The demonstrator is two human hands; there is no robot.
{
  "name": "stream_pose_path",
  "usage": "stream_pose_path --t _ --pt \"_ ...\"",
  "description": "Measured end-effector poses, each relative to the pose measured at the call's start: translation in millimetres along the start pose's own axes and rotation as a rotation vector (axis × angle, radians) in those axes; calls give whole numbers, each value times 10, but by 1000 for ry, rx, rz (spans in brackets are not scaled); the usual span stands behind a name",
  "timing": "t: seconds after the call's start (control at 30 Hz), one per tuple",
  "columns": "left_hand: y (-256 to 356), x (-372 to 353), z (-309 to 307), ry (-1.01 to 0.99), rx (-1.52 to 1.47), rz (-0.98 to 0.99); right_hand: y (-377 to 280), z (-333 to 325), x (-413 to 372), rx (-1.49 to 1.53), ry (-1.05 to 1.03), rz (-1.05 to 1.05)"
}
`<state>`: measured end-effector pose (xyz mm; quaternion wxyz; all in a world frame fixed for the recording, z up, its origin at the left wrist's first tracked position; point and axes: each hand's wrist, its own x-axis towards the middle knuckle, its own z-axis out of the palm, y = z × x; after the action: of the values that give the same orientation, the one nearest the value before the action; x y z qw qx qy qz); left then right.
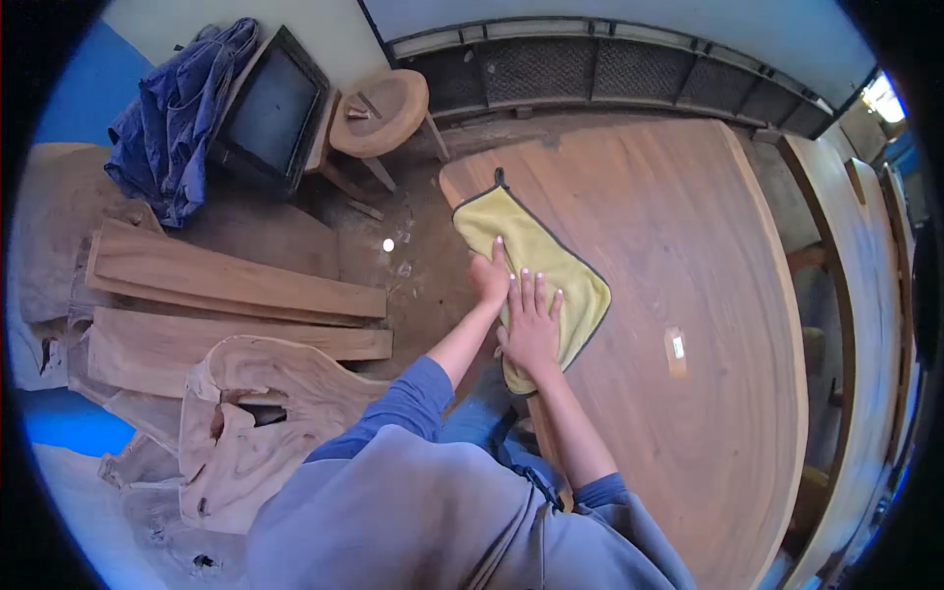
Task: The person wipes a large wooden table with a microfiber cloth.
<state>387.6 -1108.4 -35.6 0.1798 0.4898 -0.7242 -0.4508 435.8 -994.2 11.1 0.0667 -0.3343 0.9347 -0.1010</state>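
Note:
A yellow-green cloth (575,285) with a dark edge and a small loop lies over the left edge of a large wooden tabletop (688,236). My left hand (490,275) rests on the cloth near its left side, with a finger stretched forward and the others partly hidden. Just to the right and nearer to me, my right hand (534,329) lies flat on the cloth, its fingers spread. A small light-coloured piece (677,352) with a bright spot is on the tabletop, right of the cloth.
Wooden planks (236,280) and an irregular slab (285,374) are at the left. A round stool (388,108), a dark-framed screen (270,113) and a blue garment (177,118) stand farther back. Long boards (846,246) lean at the right.

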Motion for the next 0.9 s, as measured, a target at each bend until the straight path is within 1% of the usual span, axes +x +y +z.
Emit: stream_pose_path --t 0.07,0.1,0.17,0.2,0.27,0.3,0.33,0.37,0.4,0.47,0.5,0.53,0.6,0.67,0.83,0.9 --pt "-29 299 125 118 -173 211 33 -3 304 19 15 -22" --pt "199 386 76 78 -169 207 51 -18 483 43 21 -28" --pt "285 877 275 61 -152 183 108 -61 948 48 13 -31" --pt "455 1035 290 62 -49 126 140 -85 1184 49 5 -46" --pt "508 1410 422 125 -23 161 191 -99 1570 71 -3 -83" --pt "601 1506 359 90 -57 125 187 -93 1700 105 -14 -101" --pt "599 1637 375 110 -13 133 166 -156 1791 60 -22 -116" --pt "577 1724 375 130 30 142 148 -98 1842 83 8 -124" --pt "572 1768 352 141 136 123 132 -40 1859 105 38 -132" --pt "862 1601 207 72 245 171 123 -46 1829 63 36 -103" --pt "757 1683 237 59 386 254 138 10 1827 96 68 -122" --pt "741 1722 228 46 385 268 149 39 1842 129 101 -141" --pt "766 1801 237 -17 779 519 164 52 1887 117 116 -121" --pt "861 1890 322 -41 793 554 220 18 1968 151 163 -104" --pt "1074 1925 552 -100 844 642 443 -90 2053 150 196 -37" --pt "1190 1944 675 -139 862 638 561 -135 2103 150 201 -11"
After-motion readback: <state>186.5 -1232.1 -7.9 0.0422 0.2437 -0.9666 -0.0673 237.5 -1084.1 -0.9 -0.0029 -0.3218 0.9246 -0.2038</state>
